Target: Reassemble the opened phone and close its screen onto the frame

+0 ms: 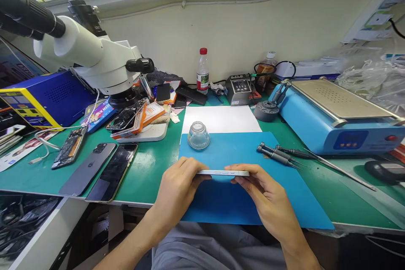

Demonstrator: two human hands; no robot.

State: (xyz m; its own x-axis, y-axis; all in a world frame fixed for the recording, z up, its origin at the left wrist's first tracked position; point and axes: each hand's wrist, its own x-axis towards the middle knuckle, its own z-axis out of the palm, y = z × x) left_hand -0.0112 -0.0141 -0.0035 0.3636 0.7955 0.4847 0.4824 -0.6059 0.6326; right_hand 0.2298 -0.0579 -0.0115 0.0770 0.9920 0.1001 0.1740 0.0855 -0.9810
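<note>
A smartphone [223, 173] is held level above the blue mat [221, 206], its thin silver side edge with buttons turned toward me. My left hand [179, 190] grips one end, thumb below and fingers above. At the other end, my right hand [265, 194] pinches it between thumb and fingers. The phone's screen and back do not show from this angle. Just beyond the phone, a small clear glass jar [198, 136] stands on the mat. Several precision screwdrivers [278, 155] lie to the right, beyond my right hand.
On the left lie a grey phone [88, 168], a black-screened phone [112, 172] and an opened phone [70, 147]. A microscope [91, 55] overhangs that side. A blue heating-plate machine [335, 122] occupies the right. Long metal tweezers [344, 173] lie before it. A bottle [203, 71] stands by the wall.
</note>
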